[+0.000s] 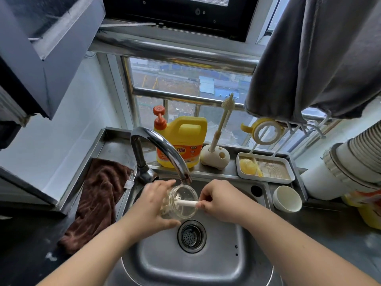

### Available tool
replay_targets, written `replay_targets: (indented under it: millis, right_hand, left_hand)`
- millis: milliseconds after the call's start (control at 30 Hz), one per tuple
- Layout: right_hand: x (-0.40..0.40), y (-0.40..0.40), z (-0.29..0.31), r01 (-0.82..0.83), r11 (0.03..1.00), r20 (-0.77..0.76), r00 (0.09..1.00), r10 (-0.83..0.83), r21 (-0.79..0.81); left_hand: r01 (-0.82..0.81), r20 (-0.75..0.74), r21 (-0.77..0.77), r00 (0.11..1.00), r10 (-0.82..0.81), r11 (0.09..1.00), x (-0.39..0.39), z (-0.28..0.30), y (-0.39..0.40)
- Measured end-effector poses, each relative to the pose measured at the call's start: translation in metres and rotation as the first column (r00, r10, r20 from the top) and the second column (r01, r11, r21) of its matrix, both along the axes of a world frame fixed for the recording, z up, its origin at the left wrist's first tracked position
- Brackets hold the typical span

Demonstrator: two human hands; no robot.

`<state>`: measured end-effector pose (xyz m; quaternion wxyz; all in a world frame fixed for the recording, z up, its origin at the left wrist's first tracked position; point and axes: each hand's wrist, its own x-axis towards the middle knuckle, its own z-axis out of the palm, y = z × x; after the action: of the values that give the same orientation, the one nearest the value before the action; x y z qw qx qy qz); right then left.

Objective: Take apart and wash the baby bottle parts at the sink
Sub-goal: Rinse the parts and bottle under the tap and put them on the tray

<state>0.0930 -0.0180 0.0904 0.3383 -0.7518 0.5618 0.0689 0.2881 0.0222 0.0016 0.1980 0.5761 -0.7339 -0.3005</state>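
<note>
While gripping the clear bottle (181, 202) in the left hand (153, 206) over the sink (185, 263), scrubbing inside — right hand (218, 201) clamping the brush handle (186, 203) — rinsing seemingly still pending.

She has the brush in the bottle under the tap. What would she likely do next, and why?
Probably twist the brush round inside the clear bottle. The left hand grips the bottle under the tap, over the sink; the right hand pinches the brush handle, its head already inside.
</note>
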Motion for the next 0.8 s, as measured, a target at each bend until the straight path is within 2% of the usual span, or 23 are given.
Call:
replay_targets:
  millis: [133, 233, 300, 367, 467, 533, 700, 800]
  right_hand:
    - [0.003, 0.001, 0.006, -0.067, 0.997, 0.01, 0.998, 0.067, -0.035]
    - [0.003, 0.0, 0.012, -0.152, 0.983, -0.165, 0.977, 0.133, -0.107]
    - [-0.001, -0.002, 0.018, -0.2, 0.952, -0.313, 0.942, 0.123, -0.231]
    - [0.0, 0.002, 0.019, -0.253, 0.91, -0.346, 0.929, 0.133, -0.33]
    - [0.011, 0.014, 0.012, -0.358, 0.864, -0.358, 0.906, 0.228, -0.355]
    - [0.01, 0.014, 0.01, -0.344, 0.875, -0.359, 0.908, 0.217, -0.341]
    - [-0.002, 0.004, 0.019, -0.203, 0.904, -0.339, 0.938, 0.07, -0.375]
    - [0.009, 0.003, 0.014, -0.17, 0.95, -0.347, 0.935, 0.072, -0.262]
  left_hand:
    - [-0.079, -0.007, 0.049, 0.997, 0.079, 0.996, 0.0, 0.004, -0.015]
    - [-0.129, -0.076, 0.121, 0.987, 0.138, 0.984, -0.001, 0.001, -0.016]
    - [-0.15, -0.131, 0.165, 0.976, 0.173, 0.975, -0.001, 0.0, -0.015]
    - [-0.159, -0.189, 0.186, 0.963, 0.194, 0.97, -0.005, 0.003, -0.014]
    - [-0.125, -0.255, 0.223, 0.95, 0.182, 0.967, -0.015, 0.007, -0.011]
    - [-0.105, -0.259, 0.236, 0.951, 0.167, 0.966, -0.015, 0.006, -0.009]
    - [-0.178, -0.284, 0.234, 0.928, 0.243, 0.956, -0.01, 0.004, -0.016]
    - [-0.185, -0.258, 0.195, 0.938, 0.232, 0.963, -0.015, 0.004, -0.013]
